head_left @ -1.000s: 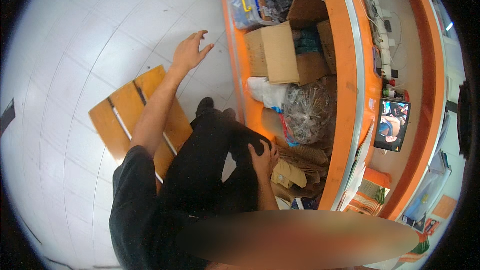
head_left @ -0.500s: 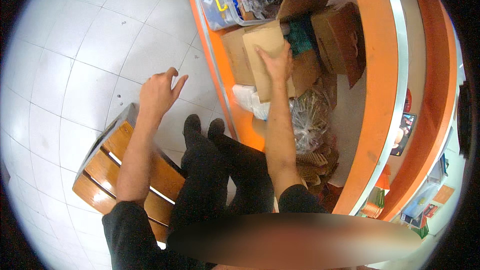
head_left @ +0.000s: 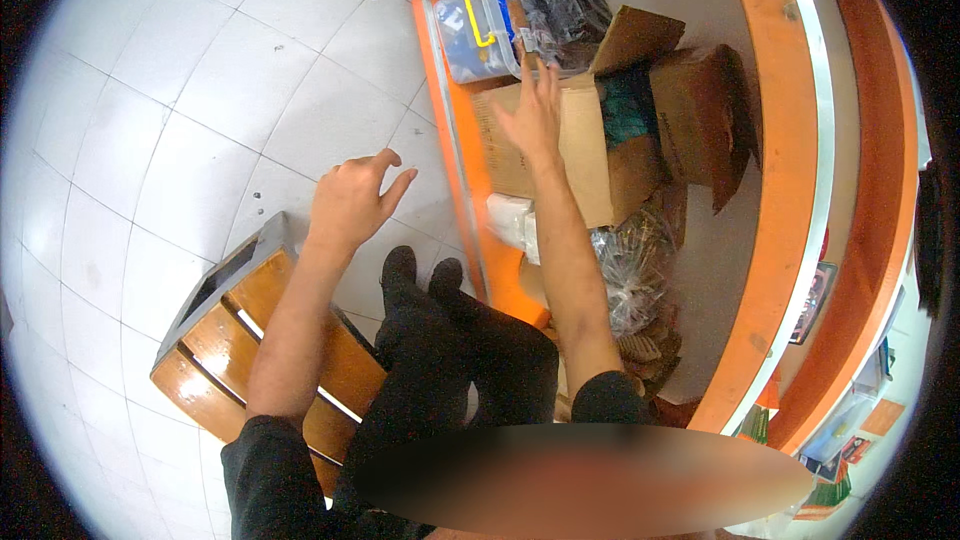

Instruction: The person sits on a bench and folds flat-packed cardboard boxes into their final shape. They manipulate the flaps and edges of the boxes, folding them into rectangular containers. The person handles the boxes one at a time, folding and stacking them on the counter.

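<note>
My right hand point(head_left: 535, 115) reaches over the side of an open cardboard box point(head_left: 575, 155), its fingers stretched out and apart and slightly blurred. Its fingertips come close to the near rim of a clear plastic tub point(head_left: 462, 45) with a yellow handle; whether they touch it I cannot tell. Inside the tub lies a bundle in black plastic point(head_left: 567, 5). Green material point(head_left: 628, 108) shows within the cardboard box. My left hand point(head_left: 355, 198) hangs over the tiled floor, empty, with thumb and index finger apart.
A slatted wooden bench point(head_left: 225, 370) stands at the left of my legs. An orange shelf edge point(head_left: 765, 190) curves along the right. Beside my right forearm are white packs point(head_left: 510, 217) and a clear plastic bag point(head_left: 637, 275). Another cardboard box point(head_left: 700, 115) stands farther right.
My right hand has let go of the cardboard box's flap and moved farther away, toward the plastic tub. The flap has folded down. My left hand keeps about the same pose.
</note>
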`<state>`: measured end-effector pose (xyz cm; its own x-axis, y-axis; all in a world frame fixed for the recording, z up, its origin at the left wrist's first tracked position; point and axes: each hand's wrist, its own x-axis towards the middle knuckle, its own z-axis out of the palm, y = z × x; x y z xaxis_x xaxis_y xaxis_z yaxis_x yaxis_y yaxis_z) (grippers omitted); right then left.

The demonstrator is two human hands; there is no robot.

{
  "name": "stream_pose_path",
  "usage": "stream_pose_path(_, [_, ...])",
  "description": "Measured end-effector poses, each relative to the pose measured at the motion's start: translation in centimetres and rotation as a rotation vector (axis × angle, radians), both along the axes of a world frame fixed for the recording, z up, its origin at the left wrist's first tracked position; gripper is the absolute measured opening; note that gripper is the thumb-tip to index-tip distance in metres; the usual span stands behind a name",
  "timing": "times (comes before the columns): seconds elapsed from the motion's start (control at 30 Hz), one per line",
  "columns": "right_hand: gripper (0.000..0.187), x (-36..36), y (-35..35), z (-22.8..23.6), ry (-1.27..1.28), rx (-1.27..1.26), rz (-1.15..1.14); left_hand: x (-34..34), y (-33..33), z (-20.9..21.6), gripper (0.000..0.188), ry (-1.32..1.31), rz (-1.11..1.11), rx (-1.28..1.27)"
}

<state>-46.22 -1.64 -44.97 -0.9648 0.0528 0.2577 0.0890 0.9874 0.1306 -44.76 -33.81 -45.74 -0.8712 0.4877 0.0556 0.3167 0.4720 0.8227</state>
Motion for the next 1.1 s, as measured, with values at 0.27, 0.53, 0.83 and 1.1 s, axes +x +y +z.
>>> stream_pose_path(0.27, [0.05,-6.5,1.3,-3.5,-0.272,-0.074,-0.5,-0.1,0.1,0.7,0.033,-0.025,-0.027,-0.02])
stream_pose_path(0.53, [0.026,-2.9,-2.0,-6.4,-0.001,-0.043,-0.278,0.1,1.2,1.3,0.031,-0.045,-0.063,-0.067])
stream_pose_path(0.83, [0.028,-4.1,-7.5,-4.3,-0.044,-0.255,-0.154,-0.1,0.9,0.9,0.031,-0.032,-0.107,-0.115])
stream_pose_path(1.1, [0.081,-11.3,2.9,-0.6,0.69,-1.708,-0.847,0.1,0.5,0.9,0.031,-0.042,-0.125,-0.129])
